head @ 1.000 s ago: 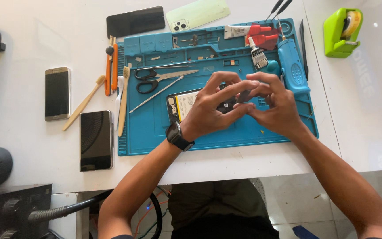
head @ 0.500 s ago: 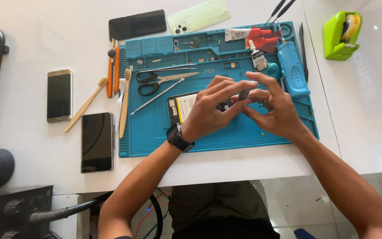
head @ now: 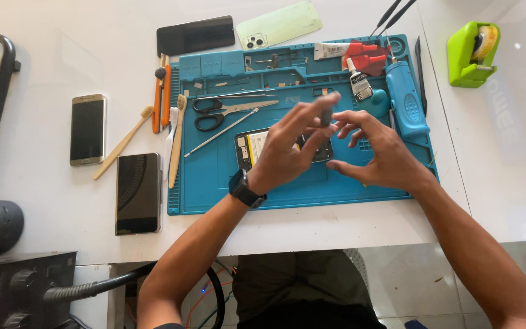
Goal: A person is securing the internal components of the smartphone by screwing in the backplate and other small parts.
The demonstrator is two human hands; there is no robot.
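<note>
Lifted since before, both hands' fingers (head: 321, 116) pinch a small grey part (head: 326, 117) above the opened phone (head: 257, 149).

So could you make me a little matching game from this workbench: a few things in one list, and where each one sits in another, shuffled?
Things:
1. scissors
2. tape dispenser
3. gold phone
4. opened phone

Places:
A. on the white table, far right
B. on the blue mat, under the hands
C. on the white table, left of the mat
D. on the mat, upper left part

Pairs: 1-D, 2-A, 3-C, 4-B
</note>
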